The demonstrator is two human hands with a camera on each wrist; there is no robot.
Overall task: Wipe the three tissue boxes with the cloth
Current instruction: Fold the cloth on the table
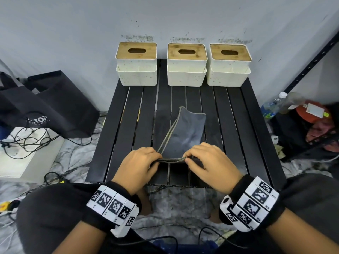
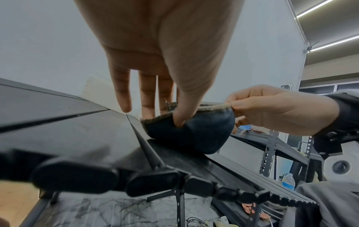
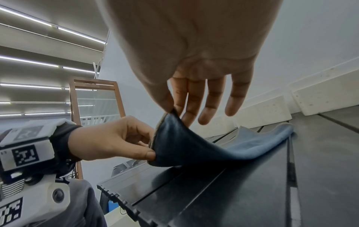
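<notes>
Three cream tissue boxes with wooden lids stand in a row at the back of the black slatted table (image 1: 236,125): the left box (image 1: 136,64), the middle box (image 1: 186,65) and the right box (image 1: 229,65). A dark blue cloth (image 1: 185,132) with a tan hem lies folded in the table's middle, its near edge lifted. My left hand (image 1: 141,162) pinches the near edge's left corner between thumb and fingers. At the right corner my right hand (image 1: 205,158) pinches the same edge. The cloth (image 3: 194,147) sags from both pinches down to the table.
A black bag (image 1: 45,105) and tangled cables (image 1: 27,138) lie on the floor to the left. On the right stands a dark metal shelf post (image 1: 310,65), with a water bottle (image 1: 271,105) and an orange object (image 1: 311,112) beside it. A grey wall rises behind the boxes.
</notes>
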